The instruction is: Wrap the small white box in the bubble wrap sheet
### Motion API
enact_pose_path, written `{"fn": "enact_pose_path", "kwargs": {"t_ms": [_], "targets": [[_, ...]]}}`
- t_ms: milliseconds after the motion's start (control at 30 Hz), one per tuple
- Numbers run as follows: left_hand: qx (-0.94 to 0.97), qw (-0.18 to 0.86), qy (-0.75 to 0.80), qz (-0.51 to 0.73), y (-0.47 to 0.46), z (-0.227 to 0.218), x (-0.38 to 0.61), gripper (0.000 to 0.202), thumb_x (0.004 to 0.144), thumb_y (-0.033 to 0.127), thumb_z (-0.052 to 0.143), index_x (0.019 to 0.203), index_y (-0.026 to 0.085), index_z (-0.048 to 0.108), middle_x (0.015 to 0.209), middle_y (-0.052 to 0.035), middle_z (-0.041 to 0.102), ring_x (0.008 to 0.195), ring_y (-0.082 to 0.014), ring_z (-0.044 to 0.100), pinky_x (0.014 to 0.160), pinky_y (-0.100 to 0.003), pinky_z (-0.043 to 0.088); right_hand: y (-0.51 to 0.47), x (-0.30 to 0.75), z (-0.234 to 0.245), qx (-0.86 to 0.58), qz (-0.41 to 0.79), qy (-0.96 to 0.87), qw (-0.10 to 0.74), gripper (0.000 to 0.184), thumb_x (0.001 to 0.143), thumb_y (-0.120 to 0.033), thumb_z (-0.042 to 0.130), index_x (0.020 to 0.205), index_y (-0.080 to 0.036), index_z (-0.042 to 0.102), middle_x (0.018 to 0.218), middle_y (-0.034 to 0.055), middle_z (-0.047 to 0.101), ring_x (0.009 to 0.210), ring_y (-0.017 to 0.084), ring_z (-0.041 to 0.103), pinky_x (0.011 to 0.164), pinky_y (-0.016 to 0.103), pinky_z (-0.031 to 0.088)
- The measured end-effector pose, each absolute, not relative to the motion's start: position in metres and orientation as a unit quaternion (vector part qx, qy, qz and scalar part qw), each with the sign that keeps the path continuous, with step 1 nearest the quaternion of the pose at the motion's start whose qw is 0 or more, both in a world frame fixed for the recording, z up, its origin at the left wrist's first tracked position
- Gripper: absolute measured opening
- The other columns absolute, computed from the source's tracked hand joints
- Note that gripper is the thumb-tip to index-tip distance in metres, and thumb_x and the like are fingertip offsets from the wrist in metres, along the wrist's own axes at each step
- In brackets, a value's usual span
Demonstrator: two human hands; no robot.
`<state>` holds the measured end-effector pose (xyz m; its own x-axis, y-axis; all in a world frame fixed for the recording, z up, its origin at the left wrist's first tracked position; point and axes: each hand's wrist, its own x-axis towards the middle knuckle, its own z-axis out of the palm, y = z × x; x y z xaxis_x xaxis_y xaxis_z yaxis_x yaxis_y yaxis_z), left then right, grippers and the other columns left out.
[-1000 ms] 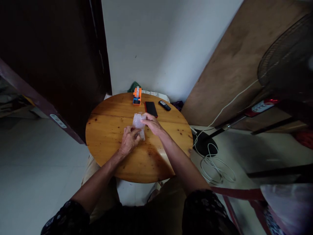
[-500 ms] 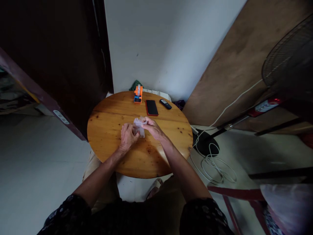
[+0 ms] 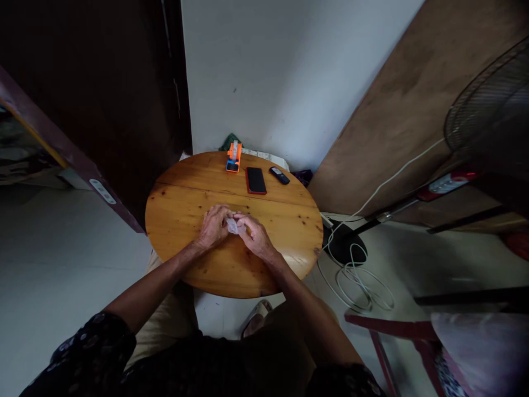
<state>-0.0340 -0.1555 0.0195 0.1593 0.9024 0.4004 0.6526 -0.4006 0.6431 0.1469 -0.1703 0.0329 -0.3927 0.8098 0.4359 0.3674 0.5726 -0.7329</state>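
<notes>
As two bare hands meet over the middle of one round wooden table, a seated person grips a single crumpled piece of clear plastic between them. The left hand is curled nearly closed, knuckles up, its fingertips pressed onto the plastic's left side; the right hand is likewise curled, thumb and forefinger pinched on the plastic's right side. Only a small pale patch of the plastic shows between the fingers, and it lies low against the tabletop, though whether it touches the wood cannot be told.

Three small items sit in a row along the table's far edge, well apart from the hands: one orange gadget standing upright at the left, one black phone in a red-edged case lying flat in the middle, and one dark remote control lying at an angle on the right. One green cloth peeks up behind the table against the white wall.

To the right, on the floor, one white cable lies in a loose coil beside one round black fan base; one fan's wire cage fills the upper right corner, and one red and white power strip rests below it. One dark wooden door stands to the left of the table. One sandal shows under the table's near edge.
</notes>
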Motion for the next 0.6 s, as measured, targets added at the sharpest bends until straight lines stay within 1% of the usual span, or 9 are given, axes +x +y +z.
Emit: {"fn": "enact_pose_path", "kwargs": {"t_ms": [67,100,200,267,333,400,500,567,600], "targets": [[0.777,0.181,0.471,0.376,-0.154,0.019,-0.043,0.016,0.080,0.017,0.063,0.096,0.021,0.064,0.114,-0.0096,0.067,0.117,-0.0264,0.060,0.102,-0.046,0.047,-0.172,0.147,0.030,-0.364,0.260,-0.796,0.408,0.009,0.090,-0.021,0.052,0.088,-0.026,0.059,0.124,0.0089,0.070,0.130,0.023,0.057,0.110,0.042,0.042],[0.794,0.189,0.442,0.371,-0.154,0.019,-0.047,0.020,0.079,0.018,0.064,0.099,0.021,0.063,0.114,-0.0098,0.068,0.121,-0.0265,0.059,0.104,-0.046,0.046,-0.172,0.147,0.028,-0.362,0.256,-0.798,0.408,0.011,0.088,-0.019,0.051,0.089,-0.026,0.060,0.126,0.0091,0.069,0.132,0.023,0.056,0.111,0.043,0.041],[0.827,0.195,0.392,0.353,-0.153,0.017,-0.056,0.035,0.076,0.021,0.068,0.110,0.021,0.060,0.130,-0.0130,0.063,0.133,-0.0280,0.052,0.110,-0.048,0.043,-0.172,0.147,0.022,-0.361,0.244,-0.799,0.414,0.017,0.085,-0.014,0.051,0.092,-0.026,0.060,0.129,0.0098,0.068,0.134,0.024,0.054,0.113,0.045,0.040],[0.826,0.204,0.389,0.354,-0.151,0.014,-0.055,0.034,0.077,0.021,0.068,0.110,0.021,0.058,0.135,-0.0141,0.061,0.133,-0.0275,0.053,0.110,-0.048,0.044,-0.171,0.147,0.018,-0.356,0.231,-0.801,0.423,0.019,0.083,-0.013,0.051,0.093,-0.025,0.060,0.128,0.0109,0.068,0.133,0.024,0.055,0.112,0.045,0.040],[0.811,0.233,0.390,0.369,-0.149,0.011,-0.051,0.028,0.078,0.022,0.067,0.105,0.021,0.057,0.133,-0.0139,0.062,0.126,-0.0257,0.058,0.105,-0.045,0.048,-0.170,0.147,0.016,-0.352,0.220,-0.803,0.428,0.018,0.083,-0.013,0.051,0.093,-0.025,0.060,0.128,0.0112,0.068,0.132,0.024,0.056,0.111,0.045,0.041],[0.790,0.272,0.387,0.389,-0.146,0.009,-0.047,0.025,0.078,0.022,0.068,0.100,0.021,0.057,0.125,-0.0128,0.066,0.117,-0.0240,0.063,0.099,-0.042,0.050,-0.170,0.146,0.018,-0.355,0.219,-0.802,0.427,0.018,0.083,-0.013,0.051,0.092,-0.025,0.060,0.126,0.0106,0.069,0.131,0.025,0.056,0.110,0.045,0.041],[0.745,0.340,0.390,0.420,-0.142,0.011,-0.043,0.028,0.073,0.028,0.072,0.095,0.020,0.056,0.113,-0.0103,0.068,0.105,-0.0221,0.065,0.091,-0.037,0.052,-0.170,0.144,0.026,-0.379,0.230,-0.791,0.422,0.014,0.085,-0.016,0.051,0.090,-0.026,0.060,0.123,0.0093,0.071,0.128,0.026,0.058,0.109,0.045,0.041],[0.707,0.406,0.408,0.413,-0.139,0.018,-0.042,0.032,0.069,0.031,0.074,0.093,0.019,0.056,0.101,-0.0066,0.069,0.091,-0.0194,0.066,0.081,-0.033,0.053,-0.167,0.143,0.033,-0.412,0.253,-0.766,0.423,0.010,0.086,-0.021,0.052,0.090,-0.025,0.061,0.117,0.0079,0.072,0.120,0.026,0.062,0.104,0.043,0.044],[0.687,0.437,0.422,0.398,-0.137,0.022,-0.041,0.033,0.067,0.033,0.073,0.092,0.019,0.057,0.096,-0.0046,0.069,0.084,-0.0180,0.065,0.077,-0.031,0.052,-0.163,0.143,0.036,-0.433,0.273,-0.748,0.423,0.009,0.086,-0.024,0.053,0.091,-0.025,0.061,0.110,0.0066,0.073,0.112,0.025,0.065,0.099,0.040,0.047]]}}
